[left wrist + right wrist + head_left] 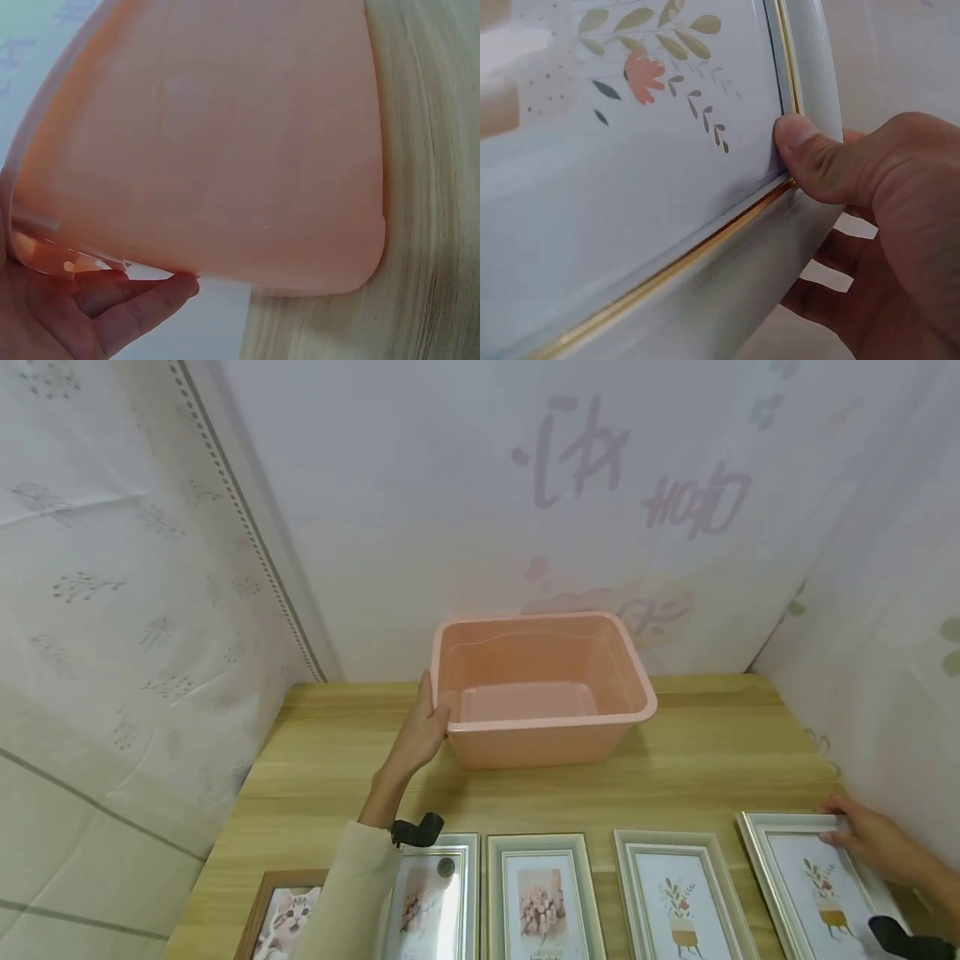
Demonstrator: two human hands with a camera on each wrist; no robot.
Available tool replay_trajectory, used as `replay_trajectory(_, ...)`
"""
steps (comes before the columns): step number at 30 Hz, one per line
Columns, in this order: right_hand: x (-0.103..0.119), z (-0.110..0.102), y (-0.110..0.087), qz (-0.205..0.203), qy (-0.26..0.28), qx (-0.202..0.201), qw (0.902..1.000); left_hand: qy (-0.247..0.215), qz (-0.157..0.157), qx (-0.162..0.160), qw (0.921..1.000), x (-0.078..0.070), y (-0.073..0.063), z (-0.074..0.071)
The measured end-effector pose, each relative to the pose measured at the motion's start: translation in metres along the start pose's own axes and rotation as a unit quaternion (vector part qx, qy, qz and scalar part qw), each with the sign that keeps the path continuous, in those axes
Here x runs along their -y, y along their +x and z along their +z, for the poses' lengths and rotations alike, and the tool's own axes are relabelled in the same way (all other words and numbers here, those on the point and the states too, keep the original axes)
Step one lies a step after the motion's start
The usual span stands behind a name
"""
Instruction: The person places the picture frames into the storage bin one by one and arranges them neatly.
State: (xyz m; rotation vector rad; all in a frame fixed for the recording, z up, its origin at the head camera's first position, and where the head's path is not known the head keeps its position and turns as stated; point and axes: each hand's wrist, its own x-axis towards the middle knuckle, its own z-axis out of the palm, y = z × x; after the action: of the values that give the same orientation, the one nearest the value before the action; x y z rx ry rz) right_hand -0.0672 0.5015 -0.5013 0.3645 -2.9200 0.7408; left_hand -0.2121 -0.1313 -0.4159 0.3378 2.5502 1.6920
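A pink plastic basin point(540, 745) stands at the back of the wooden table, its inside bare. My left hand point(420, 731) grips the basin's left rim. In the left wrist view the fingers point(142, 311) lie along the outer side of the basin point(247, 150). At the far right, my right hand point(877, 839) holds a silver picture frame point(810, 877) by its upper right corner; the frame is tilted. The right wrist view shows the thumb point(810, 154) on the face of the picture frame point(667, 217) and the other fingers behind it.
Along the table's front edge lie a silver frame with a plant print point(678, 893), two frames with flower pictures, one pale point(543, 902) and one silver point(431, 902), and a brown frame with a cat picture point(281, 914). Printed cloth point(450, 510) hangs behind the wooden table point(337, 752).
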Motion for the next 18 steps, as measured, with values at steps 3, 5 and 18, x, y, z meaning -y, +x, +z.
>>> replay_trajectory(3,0.007,-0.01,0.007,0.032,-0.019,0.011,0.9992,0.009,0.0,-0.01,0.9999,0.001,0.0,0.002)
replay_trajectory(5,0.011,-0.019,0.012,0.054,-0.026,0.017,0.998,0.012,-0.003,-0.016,0.9998,0.0,0.0,0.003)
replay_trajectory(18,0.056,-0.07,0.042,-0.002,0.04,-0.046,0.9981,0.013,-0.013,-0.012,0.9998,-0.004,-0.001,0.002)
